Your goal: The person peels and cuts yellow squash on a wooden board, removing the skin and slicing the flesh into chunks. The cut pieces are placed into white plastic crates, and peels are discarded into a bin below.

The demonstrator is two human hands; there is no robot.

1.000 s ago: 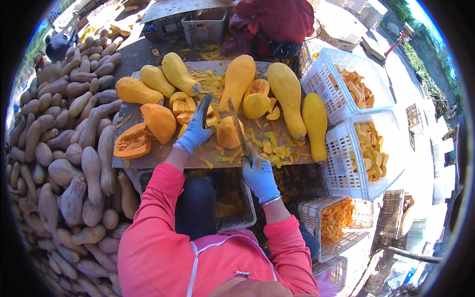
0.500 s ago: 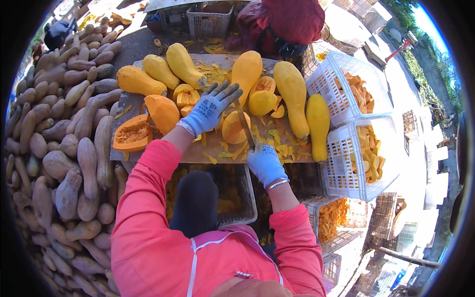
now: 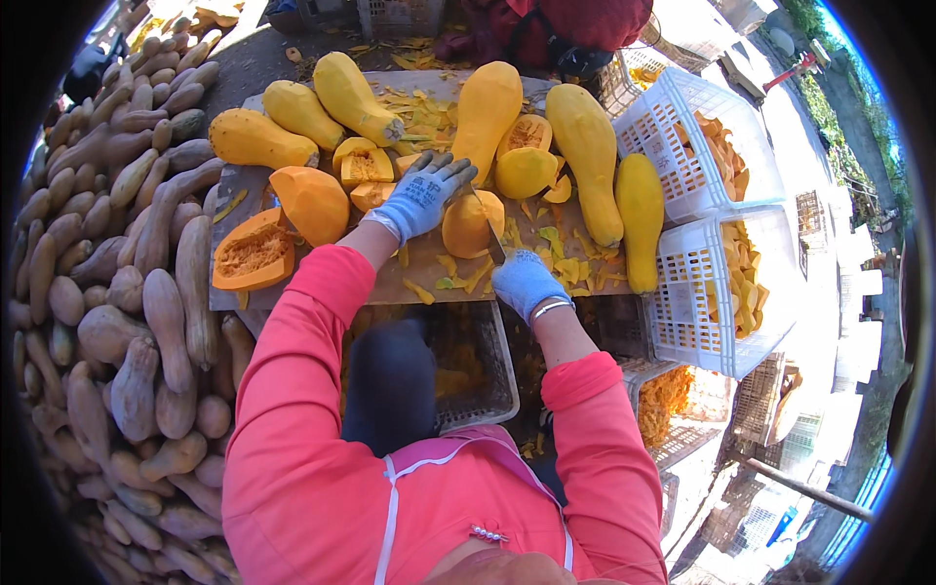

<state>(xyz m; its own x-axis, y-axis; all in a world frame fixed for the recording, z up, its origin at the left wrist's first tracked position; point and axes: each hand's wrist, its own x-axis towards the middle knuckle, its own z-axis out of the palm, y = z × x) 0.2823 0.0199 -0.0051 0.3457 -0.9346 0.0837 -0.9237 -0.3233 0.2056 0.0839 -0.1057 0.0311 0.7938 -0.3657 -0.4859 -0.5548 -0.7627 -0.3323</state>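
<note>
My right hand (image 3: 528, 284), in a pale blue work glove, is closed around the handle of a knife (image 3: 491, 232). The blade lies across a peeled orange pumpkin piece (image 3: 464, 227) on the board (image 3: 366, 283). My left hand (image 3: 423, 198), gloved with dark fingertips, is open, its fingers stretched over the blade's far end and the piece's edge. Beside it lie small cut chunks (image 3: 365, 166) and a rounded orange piece (image 3: 310, 209). A pumpkin half showing its stringy hollow (image 3: 253, 255) rests at the board's left end. Right of the knife sits a yellow cut piece (image 3: 525, 174).
Whole peeled pumpkins (image 3: 583, 156) line the board's far and right sides among peel scraps (image 3: 424, 117). White crates (image 3: 690, 292) of cut pieces stand at the right. Unpeeled pumpkins (image 3: 168, 327) are heaped at the left. A dark crate (image 3: 509, 385) sits below the board; someone in dark red (image 3: 595, 29) is opposite.
My left fingers have drawn closer together over the blade's far end. The blade seems slightly lower against the pumpkin piece. The whole view has shifted, the board now appearing higher.
</note>
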